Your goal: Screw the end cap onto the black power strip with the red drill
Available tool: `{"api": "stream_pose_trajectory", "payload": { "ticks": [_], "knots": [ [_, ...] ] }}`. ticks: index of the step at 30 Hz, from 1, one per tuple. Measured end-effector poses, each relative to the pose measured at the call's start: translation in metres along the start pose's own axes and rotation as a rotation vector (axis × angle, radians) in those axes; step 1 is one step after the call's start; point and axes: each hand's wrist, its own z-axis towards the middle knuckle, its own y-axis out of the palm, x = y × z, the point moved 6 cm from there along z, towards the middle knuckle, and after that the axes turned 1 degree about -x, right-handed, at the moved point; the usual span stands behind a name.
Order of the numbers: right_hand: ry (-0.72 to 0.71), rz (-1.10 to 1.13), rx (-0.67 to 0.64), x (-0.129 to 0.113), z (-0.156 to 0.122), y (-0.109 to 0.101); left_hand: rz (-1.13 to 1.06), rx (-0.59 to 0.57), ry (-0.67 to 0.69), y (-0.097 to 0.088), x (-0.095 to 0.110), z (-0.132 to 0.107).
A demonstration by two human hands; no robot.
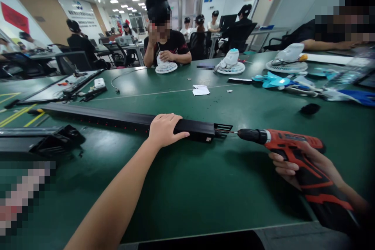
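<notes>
A long black power strip (117, 119) with red switches lies across the green table (187, 187). My left hand (164, 129) rests on top of it near its right end, fingers curled over the casing and pressing it down. My right hand (295, 164) is wrapped round the handle of a red and black cordless drill (281, 142). The drill's bit points left and meets the right end of the strip at its open end cap (223, 128).
More black strip parts (41, 138) lie at the left. Small white fans (165, 66) (231, 64) (288, 60), blue fan blades (271, 80), paper scraps (200, 90) and a black lump (309, 108) sit farther back. People sit across the table (164, 43) and at the right (331, 31).
</notes>
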Motion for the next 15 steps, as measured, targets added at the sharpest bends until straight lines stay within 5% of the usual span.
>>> {"api": "stream_pose_trajectory", "payload": {
  "ticks": [15],
  "knots": [
    [-0.052,-0.028,-0.033,-0.0019,-0.0013,0.0071,-0.025,0.056,0.020,0.0023,-0.0012,-0.0023]
  ]
}}
